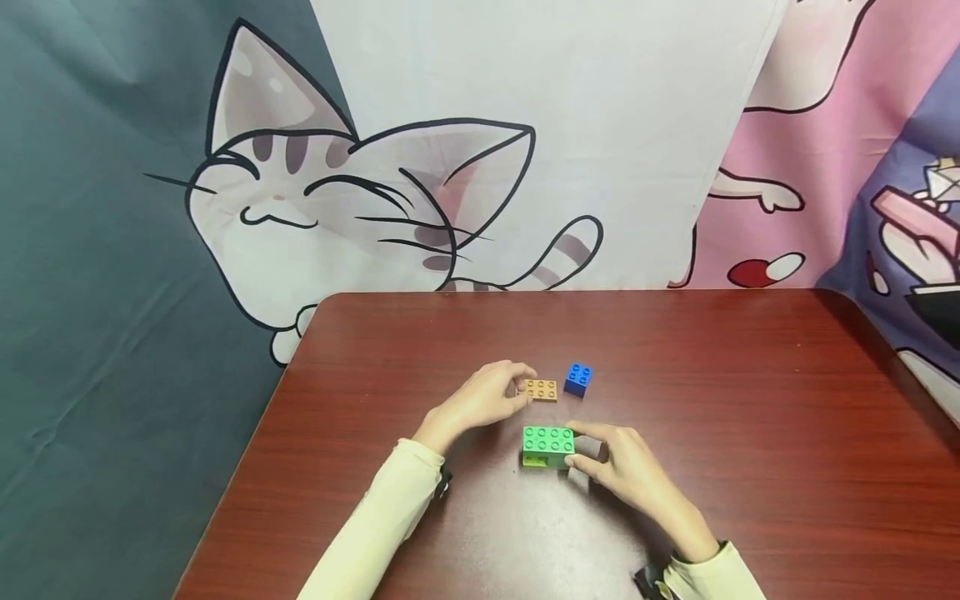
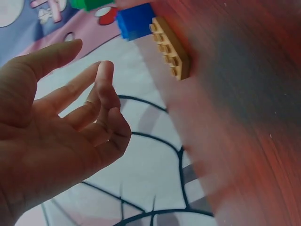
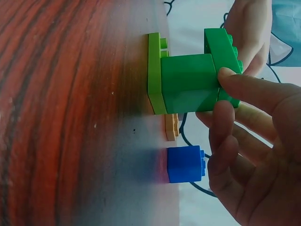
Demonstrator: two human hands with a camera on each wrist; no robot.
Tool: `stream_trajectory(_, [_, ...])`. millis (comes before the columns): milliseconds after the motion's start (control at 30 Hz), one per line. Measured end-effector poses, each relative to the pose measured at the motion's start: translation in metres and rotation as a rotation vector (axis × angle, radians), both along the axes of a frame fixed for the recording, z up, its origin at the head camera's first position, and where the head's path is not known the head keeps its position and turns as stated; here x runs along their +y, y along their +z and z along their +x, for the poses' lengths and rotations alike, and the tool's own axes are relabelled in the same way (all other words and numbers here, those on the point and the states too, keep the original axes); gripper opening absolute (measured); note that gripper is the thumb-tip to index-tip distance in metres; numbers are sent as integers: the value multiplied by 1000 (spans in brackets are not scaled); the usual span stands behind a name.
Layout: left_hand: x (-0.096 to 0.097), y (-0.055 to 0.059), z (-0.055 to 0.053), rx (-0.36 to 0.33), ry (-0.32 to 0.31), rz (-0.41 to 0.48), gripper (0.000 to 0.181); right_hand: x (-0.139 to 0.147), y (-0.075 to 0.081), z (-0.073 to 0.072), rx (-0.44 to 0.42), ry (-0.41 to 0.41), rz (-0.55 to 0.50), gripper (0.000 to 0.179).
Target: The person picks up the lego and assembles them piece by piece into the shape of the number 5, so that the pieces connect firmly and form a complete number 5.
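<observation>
A stack of toy building bricks [image 1: 548,440] stands on the table. It has a lime-green flat plate [image 3: 154,75] at the bottom, a green block [image 3: 188,82] over one end, and a longer green brick [image 3: 221,56] with studs across the top. My right hand [image 1: 626,462] pinches the stack's right end between thumb and fingers. Beyond it, my left hand [image 1: 491,393] reaches to the left end of a flat tan studded brick [image 1: 542,390], its fingers loosely bent with nothing between them in the left wrist view. Right of the tan brick sits a small blue brick [image 1: 578,379].
The reddish-brown wooden table [image 1: 750,400] extends to both sides of the bricks. Behind its far edge hangs a cloth backdrop [image 1: 630,150] with a cartoon cat. Dark straps [image 1: 651,582] show at the sleeve cuffs.
</observation>
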State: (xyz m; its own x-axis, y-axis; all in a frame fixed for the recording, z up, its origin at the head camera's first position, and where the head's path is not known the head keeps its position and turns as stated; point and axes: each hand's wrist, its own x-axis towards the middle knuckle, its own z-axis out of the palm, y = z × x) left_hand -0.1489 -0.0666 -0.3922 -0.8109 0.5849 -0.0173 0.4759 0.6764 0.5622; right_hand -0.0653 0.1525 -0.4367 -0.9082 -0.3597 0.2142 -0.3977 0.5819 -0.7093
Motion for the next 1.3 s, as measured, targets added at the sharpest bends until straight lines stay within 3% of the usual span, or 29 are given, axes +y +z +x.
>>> stream_trajectory(167, [23, -12, -23, -60, -32, -72, 43, 1, 1, -1, -4, -10, 8, 39])
stream_trajectory(367, [43, -26, -39, -161, -34, -177, 61, -2, -4, 3, 3, -7, 3, 39])
stream_trajectory(533, [50, -39, -48, -139, -63, -142, 57, -3, -8, 6, 27, -5, -9, 40])
stream_trajectory(700, [60, -41, -58, -94, -120, -90, 45, 0, -6, 3, 53, 3, -14, 39])
stream_trajectory(833, [65, -41, -61, -100, -151, -57, 33, 1, -4, 1, 47, 11, -19, 39])
stream_trajectory(1033, [60, -37, -58, -142, -100, -16, 30, 1, -4, 0, 42, 3, -24, 40])
stream_trajectory(1300, [43, -21, -51, -83, -59, -5, 33, 2, -4, 0, 7, 0, -19, 40])
